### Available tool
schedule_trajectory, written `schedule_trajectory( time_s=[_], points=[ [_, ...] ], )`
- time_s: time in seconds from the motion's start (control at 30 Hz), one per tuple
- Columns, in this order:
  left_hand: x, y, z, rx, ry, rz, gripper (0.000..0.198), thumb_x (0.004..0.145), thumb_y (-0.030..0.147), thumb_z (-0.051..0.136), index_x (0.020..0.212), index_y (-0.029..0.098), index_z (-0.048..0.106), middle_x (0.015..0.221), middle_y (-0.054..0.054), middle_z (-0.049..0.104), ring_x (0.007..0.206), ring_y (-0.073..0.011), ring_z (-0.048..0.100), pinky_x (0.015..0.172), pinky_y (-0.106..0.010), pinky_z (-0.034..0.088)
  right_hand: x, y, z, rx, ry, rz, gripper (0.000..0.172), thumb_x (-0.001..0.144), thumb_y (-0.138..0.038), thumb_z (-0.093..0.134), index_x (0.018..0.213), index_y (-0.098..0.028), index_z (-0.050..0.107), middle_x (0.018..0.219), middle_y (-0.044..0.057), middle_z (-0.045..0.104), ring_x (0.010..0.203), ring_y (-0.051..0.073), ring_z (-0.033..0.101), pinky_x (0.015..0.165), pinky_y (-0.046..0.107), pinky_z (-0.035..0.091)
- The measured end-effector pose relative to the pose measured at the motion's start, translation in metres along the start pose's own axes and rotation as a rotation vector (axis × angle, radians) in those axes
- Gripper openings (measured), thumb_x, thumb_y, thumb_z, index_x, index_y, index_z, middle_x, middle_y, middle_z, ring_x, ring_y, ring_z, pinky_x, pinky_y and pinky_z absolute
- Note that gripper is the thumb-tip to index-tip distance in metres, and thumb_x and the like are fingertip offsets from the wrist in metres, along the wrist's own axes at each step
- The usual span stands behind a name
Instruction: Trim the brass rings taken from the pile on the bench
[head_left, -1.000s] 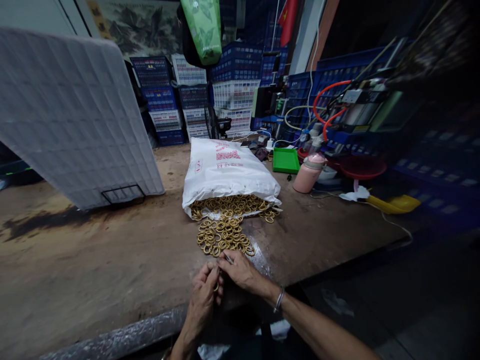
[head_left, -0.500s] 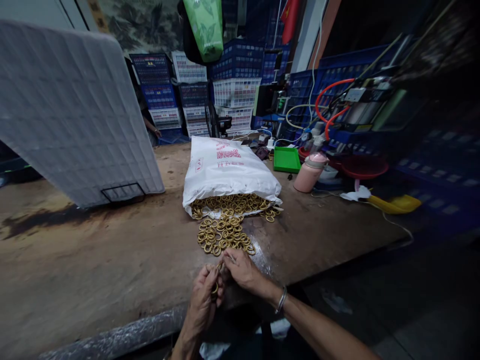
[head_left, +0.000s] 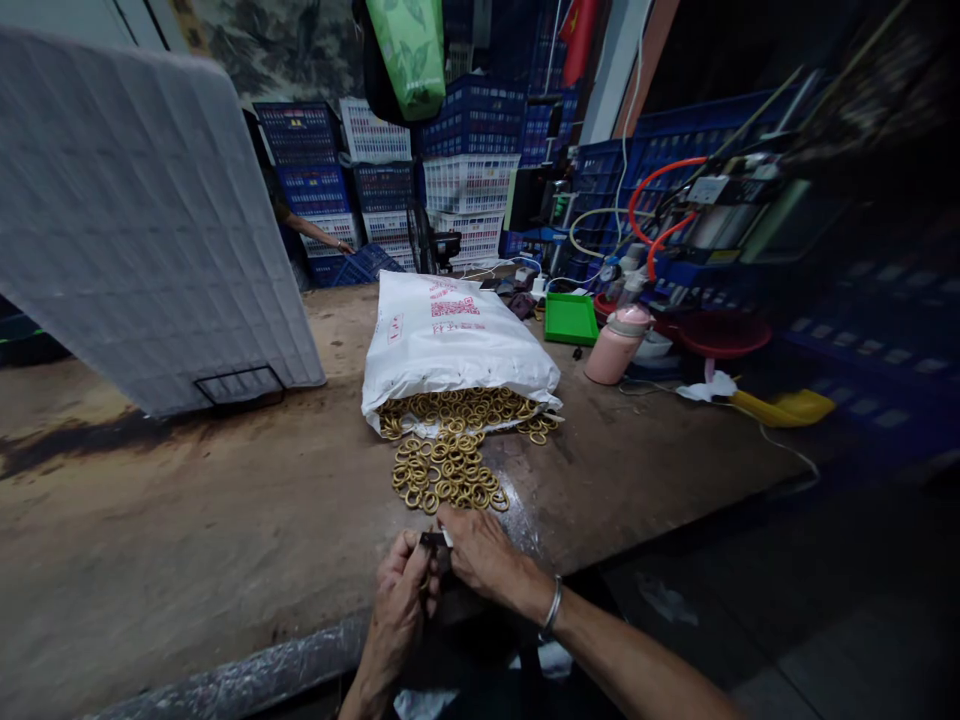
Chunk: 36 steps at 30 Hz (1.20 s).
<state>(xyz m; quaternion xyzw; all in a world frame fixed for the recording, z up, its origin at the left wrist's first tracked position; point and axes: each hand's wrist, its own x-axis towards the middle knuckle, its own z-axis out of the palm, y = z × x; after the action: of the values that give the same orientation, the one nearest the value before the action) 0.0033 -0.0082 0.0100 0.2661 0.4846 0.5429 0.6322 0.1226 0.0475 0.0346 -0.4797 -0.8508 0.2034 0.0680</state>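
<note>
My left hand [head_left: 401, 597] and my right hand [head_left: 484, 555] meet at the near edge of the wooden table [head_left: 225, 520]. Both are closed in a pinch around a small dark piece with a pale tip [head_left: 436, 539] held between them. In the earlier frames a brass ring sat in the left fingers; now it is hidden. Just beyond my fingers lies a heap of brass rings [head_left: 446, 470], spilling from the open mouth of a white sack [head_left: 450, 335] with red print.
A grey quilted panel [head_left: 142, 230] leans at the left. A green tray [head_left: 570, 318], pink bottle [head_left: 616, 345], red bowl [head_left: 724, 335] and yellow scoop [head_left: 787, 407] stand at the right. Stacked blue and white crates [head_left: 420, 180] fill the back, where another person's arm [head_left: 315, 232] reaches.
My hands have shifted slightly and closed tighter together; the ring seen in my left fingers is hidden now. The other person's arm has come further into view at the back.
</note>
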Motion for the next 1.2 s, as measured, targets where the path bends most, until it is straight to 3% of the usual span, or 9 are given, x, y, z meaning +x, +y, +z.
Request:
schedule_trajectory(
  time_s=[0.3, 0.43, 0.53, 0.67, 0.83, 0.9, 1.0, 1.13, 1.2],
  points=[
    [-0.01, 0.012, -0.002, -0.168, -0.092, -0.095, 0.026, 0.068, 0.037, 0.065, 0.071, 0.02, 0.045, 0.055, 0.007, 0.049, 0.039, -0.0027, 0.038, 0.037, -0.013, 0.027, 0.018, 0.024, -0.018, -0.098, 0.101, 0.092, 0.027, 0.066, -0.008, 0.039, 0.089, -0.018, 0.051, 0.071, 0.004, 0.061, 0.062, 0.015, 0.053, 0.052, 0.025, 0.023],
    [-0.005, 0.011, -0.006, -0.247, -0.046, -0.147, 0.024, 0.069, 0.038, 0.063, 0.071, 0.017, 0.051, 0.06, 0.004, 0.052, 0.045, -0.0046, 0.044, 0.039, -0.015, 0.029, 0.04, 0.042, -0.035, -0.113, 0.234, 0.168, 0.026, 0.071, -0.008, 0.038, 0.092, -0.018, 0.05, 0.083, 0.005, 0.06, 0.071, 0.014, 0.053, 0.057, 0.024, 0.027],
    [-0.003, 0.012, -0.007, -0.243, -0.022, -0.173, 0.025, 0.069, 0.039, 0.063, 0.074, 0.015, 0.056, 0.067, 0.0, 0.057, 0.051, -0.0056, 0.046, 0.043, -0.016, 0.033, 0.058, 0.055, -0.041, -0.143, 0.29, 0.193, 0.02, 0.079, -0.018, 0.039, 0.097, -0.019, 0.048, 0.093, 0.005, 0.057, 0.078, 0.015, 0.053, 0.061, 0.023, 0.029],
    [-0.002, 0.014, -0.007, -0.258, 0.026, -0.156, 0.027, 0.063, 0.04, 0.067, 0.071, 0.016, 0.057, 0.069, -0.001, 0.058, 0.051, -0.0074, 0.047, 0.041, -0.017, 0.032, 0.074, 0.065, -0.031, -0.216, 0.213, 0.19, 0.025, 0.08, -0.034, 0.043, 0.1, -0.02, 0.048, 0.097, 0.007, 0.054, 0.078, 0.017, 0.053, 0.063, 0.026, 0.032],
    [0.002, 0.013, -0.008, -0.374, 0.009, -0.201, 0.033, 0.057, 0.033, 0.072, 0.085, 0.019, 0.06, 0.064, 0.001, 0.057, 0.047, -0.0075, 0.047, 0.039, -0.017, 0.032, 0.074, 0.071, -0.01, -0.217, 0.146, 0.174, 0.028, 0.08, -0.022, 0.04, 0.106, -0.018, 0.048, 0.103, 0.009, 0.054, 0.087, 0.019, 0.051, 0.071, 0.029, 0.031],
    [0.004, 0.012, -0.01, -0.423, 0.009, -0.237, 0.028, 0.057, 0.03, 0.072, 0.08, 0.016, 0.063, 0.066, 0.0, 0.059, 0.051, -0.0082, 0.05, 0.04, -0.017, 0.034, 0.068, 0.071, -0.008, -0.204, 0.136, 0.152, 0.028, 0.08, -0.02, 0.039, 0.105, -0.017, 0.05, 0.102, 0.009, 0.055, 0.086, 0.019, 0.051, 0.071, 0.028, 0.031],
    [0.005, 0.009, -0.012, -0.494, 0.033, -0.276, 0.019, 0.06, 0.028, 0.072, 0.069, 0.014, 0.063, 0.069, -0.002, 0.062, 0.056, -0.0098, 0.055, 0.042, -0.017, 0.038, 0.057, 0.066, -0.012, -0.189, 0.127, 0.112, 0.024, 0.078, -0.016, 0.038, 0.096, -0.017, 0.053, 0.094, 0.007, 0.059, 0.079, 0.017, 0.052, 0.066, 0.026, 0.03],
    [0.004, 0.006, -0.012, -0.481, 0.08, -0.303, 0.017, 0.061, 0.022, 0.072, 0.072, 0.014, 0.062, 0.076, -0.005, 0.064, 0.064, -0.0139, 0.06, 0.045, -0.018, 0.043, 0.048, 0.059, -0.024, -0.14, 0.1, -0.018, 0.019, 0.072, -0.015, 0.043, 0.084, -0.019, 0.056, 0.084, 0.005, 0.061, 0.074, 0.015, 0.052, 0.061, 0.023, 0.029],
    [0.003, 0.006, -0.011, -0.462, 0.071, -0.293, 0.017, 0.062, 0.022, 0.071, 0.073, 0.014, 0.061, 0.076, -0.004, 0.064, 0.064, -0.0137, 0.06, 0.045, -0.018, 0.043, 0.051, 0.058, -0.028, -0.124, 0.139, 0.005, 0.019, 0.071, -0.015, 0.044, 0.086, -0.019, 0.056, 0.085, 0.004, 0.061, 0.077, 0.015, 0.053, 0.062, 0.023, 0.029]
  ],
)
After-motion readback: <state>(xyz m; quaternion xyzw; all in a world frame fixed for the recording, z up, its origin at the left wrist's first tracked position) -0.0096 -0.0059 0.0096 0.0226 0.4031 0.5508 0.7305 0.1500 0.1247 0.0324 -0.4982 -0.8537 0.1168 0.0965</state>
